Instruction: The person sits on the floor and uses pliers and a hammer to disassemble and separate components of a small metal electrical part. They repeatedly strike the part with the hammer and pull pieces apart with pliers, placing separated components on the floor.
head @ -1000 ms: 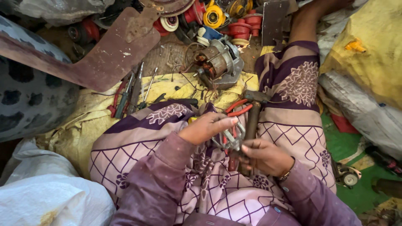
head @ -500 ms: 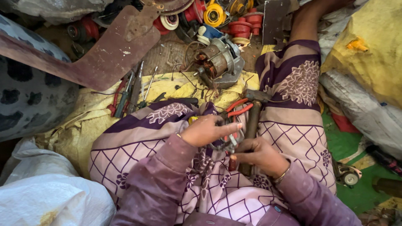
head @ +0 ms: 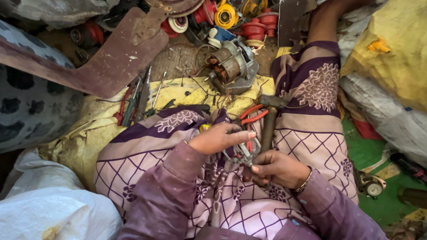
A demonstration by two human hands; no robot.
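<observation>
The person sits on the ground, lap covered in purple and beige patterned cloth [head: 307,133]. A yellow sheet [head: 93,129] is spread in front of the knees, with a large rusty flat metal plate [head: 102,58] lying beyond it on the left side. White sacks [head: 40,209] sit at the person's left, a yellow bag [head: 396,53] at the right.

An electric motor [head: 231,66] with exposed copper windings rests on the far edge of the yellow sheet. Behind it lies a heap of red and yellow plastic parts [head: 240,18]. Several hand tools [head: 140,100] lie side by side on the sheet, left of the motor.

A hammer [head: 269,124] with a wooden handle lies across the lap, head pointing away. Red-handled pliers [head: 251,116] rest just beside it.

The left hand [head: 220,138] is closed from above on a small metal bracket [head: 240,153] held over the lap. The right hand [head: 278,169] grips the same bracket from below, fingers curled, thumb against the metal
</observation>
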